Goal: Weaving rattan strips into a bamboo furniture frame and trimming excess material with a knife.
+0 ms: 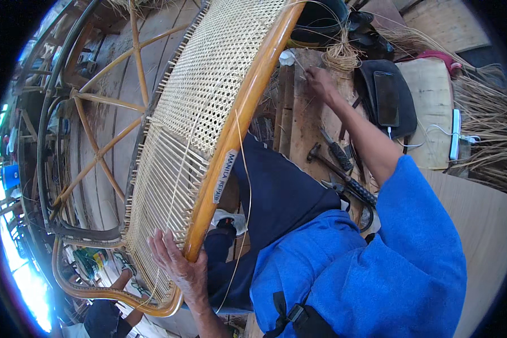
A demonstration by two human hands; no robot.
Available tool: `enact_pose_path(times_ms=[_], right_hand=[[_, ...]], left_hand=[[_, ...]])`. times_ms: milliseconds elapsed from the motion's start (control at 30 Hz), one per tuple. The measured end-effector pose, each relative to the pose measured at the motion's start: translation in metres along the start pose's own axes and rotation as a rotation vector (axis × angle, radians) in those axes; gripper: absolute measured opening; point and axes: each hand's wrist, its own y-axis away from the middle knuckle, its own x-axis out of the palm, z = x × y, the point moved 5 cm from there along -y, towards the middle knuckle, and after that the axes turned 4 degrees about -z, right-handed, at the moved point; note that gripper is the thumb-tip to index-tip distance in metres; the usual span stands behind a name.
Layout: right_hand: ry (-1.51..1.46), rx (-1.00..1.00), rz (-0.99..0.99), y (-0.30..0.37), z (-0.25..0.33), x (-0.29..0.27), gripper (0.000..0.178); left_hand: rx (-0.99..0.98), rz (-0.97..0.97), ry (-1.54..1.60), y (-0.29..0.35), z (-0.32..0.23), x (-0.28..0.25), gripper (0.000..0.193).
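A chair frame of varnished rattan stands tilted before me, strung with a cane panel. Its far part is woven in an open mesh; the near part has only parallel strands. A long loose strand crosses the panel lengthwise. My left hand lies against the near end of the rail, its fingers stretched over the strands. Out to the right, above the wooden bench, my right hand pinches what looks like a thin, pale cane strand. Another loose strand hangs over the rail beside my leg.
On the bench lie a hammer, cutters and other hand tools. Beyond are a coil of cane, a phone on a black pad and cane bundles. Another rattan frame stands left; another person's leg shows below.
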Motion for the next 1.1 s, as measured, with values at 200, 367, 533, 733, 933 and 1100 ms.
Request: enact_pose_path(times_ms=[200, 367, 533, 733, 933, 1100], right_hand=[[0.085, -0.033, 0.052, -0.023, 0.032, -0.012, 0.026], [0.146, -0.283, -0.023, -0.027, 0.009, -0.024, 0.024], [0.109, -0.158, -0.107, 0.051, 0.037, -0.059, 0.025], [0.106, 0.14, -0.083, 0.135, 0.037, -0.1, 0.02], [0.209, -0.036, -0.119, 0.164, 0.029, -0.102, 0.018], [0.376, -0.136, 0.05, 0.165, 0.043, -0.057, 0.014]], left_hand=[[-0.001, 0.036, -0.002, 0.003, 0.001, 0.002, 0.085], [-0.011, 0.056, 0.027, 0.002, 0.002, 0.004, 0.086], [0.048, 0.039, 0.033, 0.008, 0.0, 0.01, 0.086], [0.043, 0.041, 0.056, 0.02, -0.001, 0.028, 0.083], [0.076, 0.006, 0.027, 0.019, 0.002, 0.042, 0.084], [0.06, -0.017, 0.047, 0.037, 0.016, 0.038, 0.089]])
